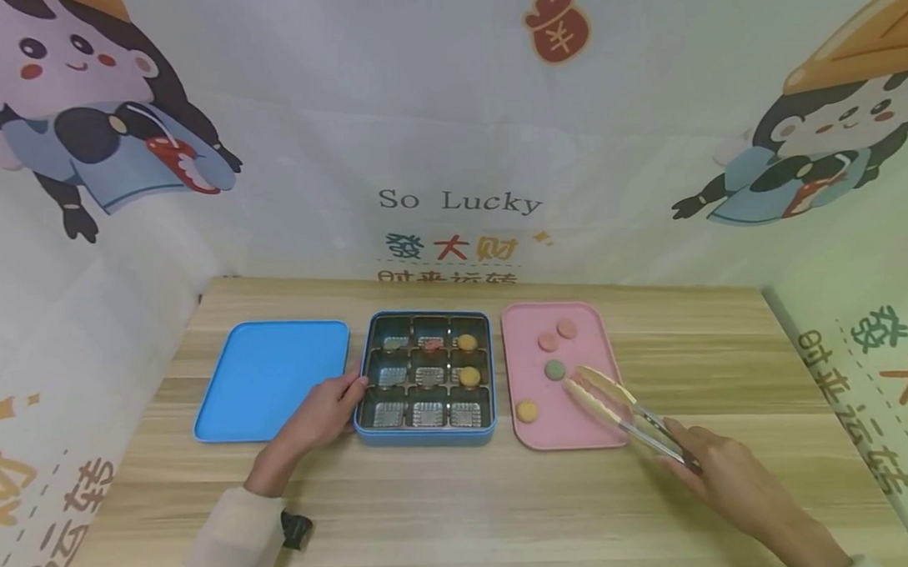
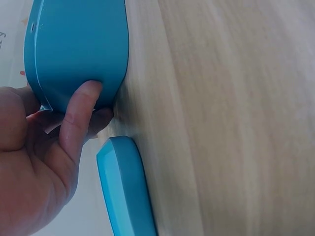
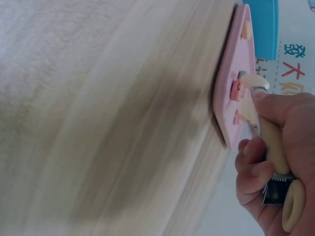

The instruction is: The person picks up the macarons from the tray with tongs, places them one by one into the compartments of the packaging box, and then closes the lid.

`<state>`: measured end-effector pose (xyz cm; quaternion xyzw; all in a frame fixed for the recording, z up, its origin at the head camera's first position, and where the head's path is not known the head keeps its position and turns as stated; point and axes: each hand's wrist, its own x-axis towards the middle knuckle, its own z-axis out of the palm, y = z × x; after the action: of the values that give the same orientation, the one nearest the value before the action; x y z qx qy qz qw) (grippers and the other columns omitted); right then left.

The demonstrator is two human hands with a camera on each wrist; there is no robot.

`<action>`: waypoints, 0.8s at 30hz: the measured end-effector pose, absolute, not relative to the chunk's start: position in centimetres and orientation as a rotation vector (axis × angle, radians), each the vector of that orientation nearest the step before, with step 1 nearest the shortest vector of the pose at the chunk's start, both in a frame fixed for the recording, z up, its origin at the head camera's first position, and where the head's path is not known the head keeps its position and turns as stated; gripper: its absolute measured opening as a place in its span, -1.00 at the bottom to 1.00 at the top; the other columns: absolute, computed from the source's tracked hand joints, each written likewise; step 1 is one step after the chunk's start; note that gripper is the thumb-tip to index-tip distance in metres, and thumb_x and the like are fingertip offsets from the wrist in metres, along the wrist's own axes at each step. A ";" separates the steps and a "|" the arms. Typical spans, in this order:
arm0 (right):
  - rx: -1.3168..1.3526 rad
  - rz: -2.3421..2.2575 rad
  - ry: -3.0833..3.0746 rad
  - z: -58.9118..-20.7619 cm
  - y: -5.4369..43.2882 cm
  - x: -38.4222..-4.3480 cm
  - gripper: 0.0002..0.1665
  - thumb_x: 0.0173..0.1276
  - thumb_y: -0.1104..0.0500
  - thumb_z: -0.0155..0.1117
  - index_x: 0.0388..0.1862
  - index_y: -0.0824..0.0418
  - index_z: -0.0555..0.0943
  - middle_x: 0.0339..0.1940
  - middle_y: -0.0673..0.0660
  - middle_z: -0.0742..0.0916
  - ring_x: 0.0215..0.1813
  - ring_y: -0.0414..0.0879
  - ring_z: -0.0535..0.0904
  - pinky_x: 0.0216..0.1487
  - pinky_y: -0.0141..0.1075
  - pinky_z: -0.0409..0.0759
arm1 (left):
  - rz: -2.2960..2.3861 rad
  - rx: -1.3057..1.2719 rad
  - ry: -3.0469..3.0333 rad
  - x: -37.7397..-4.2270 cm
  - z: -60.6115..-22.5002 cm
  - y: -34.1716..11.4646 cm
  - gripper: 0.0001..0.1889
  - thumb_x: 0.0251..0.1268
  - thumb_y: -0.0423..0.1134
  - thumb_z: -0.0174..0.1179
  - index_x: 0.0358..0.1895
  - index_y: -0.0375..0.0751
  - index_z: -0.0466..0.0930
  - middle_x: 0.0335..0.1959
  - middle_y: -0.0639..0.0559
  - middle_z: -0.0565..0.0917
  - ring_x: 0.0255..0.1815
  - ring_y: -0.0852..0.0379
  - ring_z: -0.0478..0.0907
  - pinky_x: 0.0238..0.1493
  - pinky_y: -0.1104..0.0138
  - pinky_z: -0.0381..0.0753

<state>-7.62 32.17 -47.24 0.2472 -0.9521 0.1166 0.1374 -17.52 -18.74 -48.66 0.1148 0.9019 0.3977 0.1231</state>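
A blue box (image 1: 425, 437) with a nine-compartment insert stands mid-table. My left hand (image 1: 329, 411) holds its left side; in the left wrist view, fingers (image 2: 78, 110) wrap its corner. Yellow macarons (image 1: 468, 376) sit in the right column's back and middle compartments. Something pink (image 1: 433, 345) and something greenish lie in the other back compartments. My right hand (image 1: 731, 478) grips metal tongs (image 1: 658, 435) with pale tips, parted over a pink tray (image 1: 572, 429). The tips are close to a green macaron (image 1: 555, 370). Two pink macarons (image 1: 549, 342) and a yellow one (image 1: 527, 411) also lie there.
A blue lid (image 1: 273, 381) lies left of the box, near my left forearm. Printed cloth walls (image 1: 449, 133) enclose the back and both sides of the wooden table (image 1: 462, 517). A small black object (image 1: 296, 529) shows beside my left sleeve.
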 end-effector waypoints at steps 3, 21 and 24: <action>0.715 0.316 -2.801 -46.9 32.3 -7.7 -0.48 0.11 0.15 0.54 0.00 0.35 0.61 -0.59 -0.15 0.49 -0.55 -0.44 0.26 -0.61 -0.51 0.32 | 1.166 0.335 2.628 -17.5 -48.7 -18.7 -0.45 0.65 -0.15 -0.17 0.50 -0.43 0.10 -0.28 -0.22 0.67 -0.57 0.17 0.53 -0.42 0.30 0.53; 0.751 0.307 -2.783 -46.6 32.2 -7.7 -0.42 0.13 0.15 0.53 0.10 0.38 0.62 -0.57 -0.14 0.49 -0.55 -0.45 0.24 -0.62 -0.50 0.33 | 1.146 0.341 2.645 -17.6 -48.6 -18.6 -0.45 0.65 -0.16 -0.17 0.50 -0.45 0.10 -0.23 -0.24 0.67 -0.50 0.17 0.53 -0.40 0.30 0.52; 0.753 0.322 -2.766 -46.4 32.0 -8.0 -0.43 0.17 0.12 0.51 0.13 0.35 0.61 -0.56 -0.15 0.48 -0.55 -0.45 0.25 -0.62 -0.49 0.33 | 1.141 0.334 2.652 -17.5 -48.7 -18.7 -0.45 0.65 -0.16 -0.17 0.50 -0.45 0.11 -0.22 -0.25 0.68 -0.47 0.16 0.54 -0.38 0.30 0.53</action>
<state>-7.97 31.95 -46.41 0.2590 -0.9509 0.1107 0.1283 -17.52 -18.66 -48.68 0.1141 0.9061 0.3899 0.1176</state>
